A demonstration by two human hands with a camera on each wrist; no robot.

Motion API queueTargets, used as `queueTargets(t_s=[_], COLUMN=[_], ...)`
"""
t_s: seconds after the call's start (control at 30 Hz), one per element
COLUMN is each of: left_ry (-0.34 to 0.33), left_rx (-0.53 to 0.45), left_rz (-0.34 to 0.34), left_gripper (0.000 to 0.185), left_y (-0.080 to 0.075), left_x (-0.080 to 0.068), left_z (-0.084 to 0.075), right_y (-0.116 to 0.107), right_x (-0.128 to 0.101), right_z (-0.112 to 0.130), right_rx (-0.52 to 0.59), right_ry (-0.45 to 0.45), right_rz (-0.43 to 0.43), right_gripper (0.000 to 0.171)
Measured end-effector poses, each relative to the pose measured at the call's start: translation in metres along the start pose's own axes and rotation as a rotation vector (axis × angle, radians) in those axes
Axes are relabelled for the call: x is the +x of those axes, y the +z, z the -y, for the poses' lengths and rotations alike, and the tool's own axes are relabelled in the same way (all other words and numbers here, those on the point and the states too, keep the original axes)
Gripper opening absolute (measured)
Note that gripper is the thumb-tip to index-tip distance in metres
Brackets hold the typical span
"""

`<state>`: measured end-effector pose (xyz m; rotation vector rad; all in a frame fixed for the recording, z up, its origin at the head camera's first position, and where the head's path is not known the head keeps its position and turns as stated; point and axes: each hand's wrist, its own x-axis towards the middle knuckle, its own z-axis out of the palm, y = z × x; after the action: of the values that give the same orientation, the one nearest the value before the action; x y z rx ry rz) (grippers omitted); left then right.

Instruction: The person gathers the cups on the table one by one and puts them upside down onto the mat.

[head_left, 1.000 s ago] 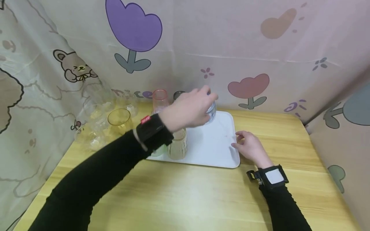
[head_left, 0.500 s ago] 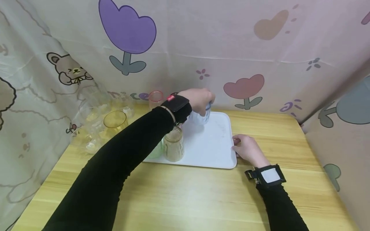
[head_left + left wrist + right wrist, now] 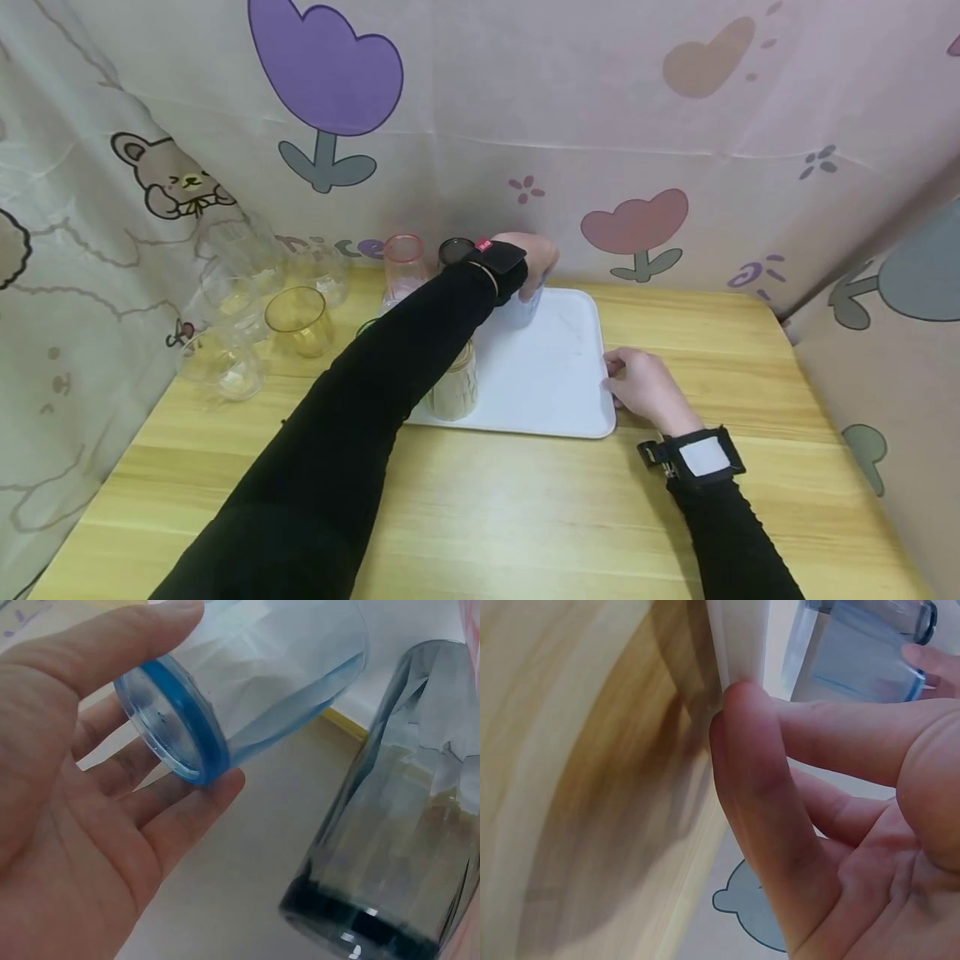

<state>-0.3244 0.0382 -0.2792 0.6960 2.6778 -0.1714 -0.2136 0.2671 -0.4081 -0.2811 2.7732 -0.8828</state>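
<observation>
Several clear glasses (image 3: pixel 236 333) and a yellow glass (image 3: pixel 298 319) stand in a cluster at the counter's (image 3: pixel 525 517) far left corner, close to the printed curtain (image 3: pixel 480 125). Next toward the middle, a pink glass (image 3: pixel 403 265) and a dark grey glass (image 3: pixel 453 250) stand near the far edge, just at the far left corner of a white tray (image 3: pixel 555 375). A ribbed clear jar (image 3: pixel 452 392) stands at the tray's near left, partly hidden behind the black sleeve (image 3: pixel 360 433) that crosses it.

The left hand (image 3: pixel 531 260) reaches over to the tray's far edge and its grip is closed around a blue glass (image 3: pixel 522 307): the left wrist view shows the thumb and fingers (image 3: pixel 187 817) curled about the blue-rimmed base of the blue glass (image 3: pixel 247 682), which lies tilted in the hand, its mouth pointing away toward the tray. Just beside it in that view stands the dark grey glass (image 3: pixel 390 825), upright on the white tray surface. Whether the blue glass touches the tray cannot be told.

Further right, the right hand (image 3: pixel 648 387) rests at the tray's right edge, near its near right corner. The right wrist view shows its fingers (image 3: pixel 757 787) nearly straight, their tips pressed against the tray's white rim (image 3: pixel 739 645), the grip not closed on anything. The counter's right half is bare wood up to the curtain.
</observation>
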Motion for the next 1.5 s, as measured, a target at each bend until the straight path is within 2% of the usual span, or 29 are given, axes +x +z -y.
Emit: queueTargets(t_s=[0.27, 0.37, 0.5, 0.67, 0.8, 1.03, 1.1, 1.23, 1.33, 1.5], left_ry=[-0.027, -0.046, -0.076, -0.095, -0.069, -0.002, 0.027, 0.069, 0.076, 0.071], left_rx=[0.087, 0.154, 0.192, 0.208, 0.16, -0.092, -0.122, -0.149, -0.171, -0.282], left_rz=[0.0, 0.025, 0.05, 0.055, 0.035, -0.057, -0.093, -0.166, -0.236, -0.379], left_gripper=[0.038, 0.046, 0.055, 0.055, 0.049, 0.059, 0.059, 0.057, 0.057, 0.054], left_y=[0.012, 0.016, 0.02, 0.02, 0.011, -0.016, -0.019, -0.018, -0.013, -0.001], left_x=[0.013, 0.021, 0.028, 0.021, 0.002, -0.05, -0.063, -0.087, -0.108, -0.15], left_z=[0.006, 0.01, 0.012, 0.012, 0.01, 0.012, 0.014, 0.023, 0.035, 0.057], right_y=[0.0, 0.0, -0.001, -0.002, -0.002, -0.003, -0.004, -0.004, -0.004, -0.002], right_x=[-0.001, 0.0, 0.002, 0.001, 0.0, 0.0, 0.001, 0.001, 0.0, -0.002], right_z=[0.001, 0.0, -0.001, 0.002, 0.002, -0.001, -0.001, -0.001, 0.0, 0.002], right_rx=[-0.004, -0.007, -0.009, -0.006, -0.001, -0.002, -0.011, -0.024, -0.022, -0.016], right_ry=[-0.001, -0.004, -0.007, -0.008, -0.002, -0.011, -0.011, -0.009, -0.012, -0.013], right_rz=[-0.001, 0.001, 0.005, 0.009, 0.016, 0.018, 0.011, 0.007, 0.015, 0.027], right_gripper=[0.041, 0.04, 0.038, 0.038, 0.037, 0.038, 0.038, 0.038, 0.037, 0.038])
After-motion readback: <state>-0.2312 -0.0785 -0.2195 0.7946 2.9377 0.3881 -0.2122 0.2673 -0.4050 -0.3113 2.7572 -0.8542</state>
